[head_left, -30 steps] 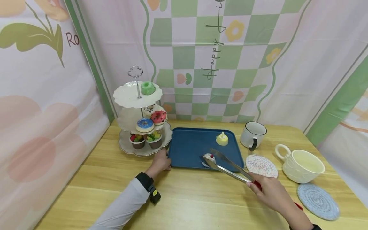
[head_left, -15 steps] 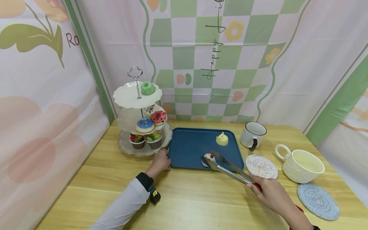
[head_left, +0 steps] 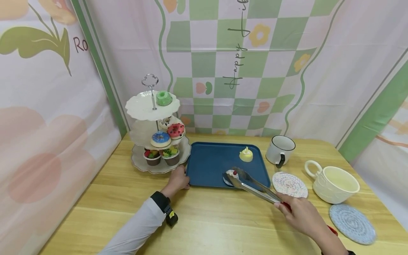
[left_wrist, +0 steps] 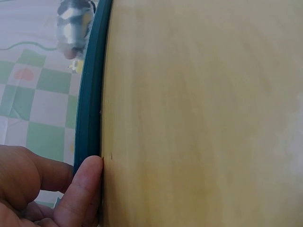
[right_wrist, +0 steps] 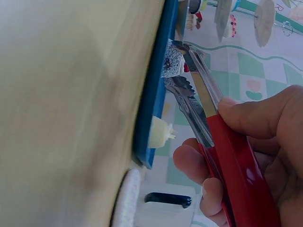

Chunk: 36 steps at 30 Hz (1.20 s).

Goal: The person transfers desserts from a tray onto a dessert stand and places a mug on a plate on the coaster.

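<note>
My left hand pinches the near left corner of a blue tray; in the left wrist view its thumb and a finger lie at the tray's rim. My right hand grips metal tongs by their red handles. The tongs' tips stand on either side of a small white cake with dark specks and a red cherry, which sits near the tray's front edge. A yellow cake sits at the tray's back right.
Left of the tray stands a three-tier stand bearing doughnuts and dessert cups. On the right are a white mug, a speckled coaster, a cream cup and a blue-grey coaster. A printed curtain hangs behind the table.
The tongs have drawn slightly closer together around the white cake since one second ago. The left hand and the tray have stayed in place.
</note>
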Each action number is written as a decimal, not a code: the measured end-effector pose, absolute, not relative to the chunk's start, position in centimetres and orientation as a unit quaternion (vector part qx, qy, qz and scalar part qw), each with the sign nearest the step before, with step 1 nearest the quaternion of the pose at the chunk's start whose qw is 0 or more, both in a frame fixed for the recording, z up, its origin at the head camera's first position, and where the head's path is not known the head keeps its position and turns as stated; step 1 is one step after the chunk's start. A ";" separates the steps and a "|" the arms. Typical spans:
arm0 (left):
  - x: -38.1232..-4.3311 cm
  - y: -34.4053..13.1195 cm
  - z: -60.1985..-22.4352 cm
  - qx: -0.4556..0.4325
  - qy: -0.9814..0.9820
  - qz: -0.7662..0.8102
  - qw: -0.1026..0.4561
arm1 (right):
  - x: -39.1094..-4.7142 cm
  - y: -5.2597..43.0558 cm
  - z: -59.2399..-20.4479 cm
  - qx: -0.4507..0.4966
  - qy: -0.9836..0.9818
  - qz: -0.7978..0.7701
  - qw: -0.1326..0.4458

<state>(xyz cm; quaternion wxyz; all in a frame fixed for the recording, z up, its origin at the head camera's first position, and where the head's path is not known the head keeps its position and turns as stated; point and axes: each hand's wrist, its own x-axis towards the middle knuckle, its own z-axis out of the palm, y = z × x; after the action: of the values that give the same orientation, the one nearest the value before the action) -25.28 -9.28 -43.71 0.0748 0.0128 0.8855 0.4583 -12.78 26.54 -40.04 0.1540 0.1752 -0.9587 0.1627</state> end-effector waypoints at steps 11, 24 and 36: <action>-25.1 -9.1 -43.9 0.011 0.882 0.467 0.071 | -13.4 27.3 -38.6 0.205 -0.941 0.170 0.210; -25.2 -9.2 -43.9 0.011 0.881 0.468 0.066 | -15.2 25.9 -36.4 0.249 -0.922 0.180 0.235; -25.2 -9.3 -44.1 0.015 0.876 0.477 0.067 | -16.9 23.5 -34.5 0.258 -0.917 0.204 0.224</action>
<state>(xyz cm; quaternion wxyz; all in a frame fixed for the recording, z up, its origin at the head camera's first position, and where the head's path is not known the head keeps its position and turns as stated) -25.18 -9.26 -44.08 0.0671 0.0149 0.8764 0.4767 -16.90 23.46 -34.51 0.2245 0.2577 -0.9175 0.2035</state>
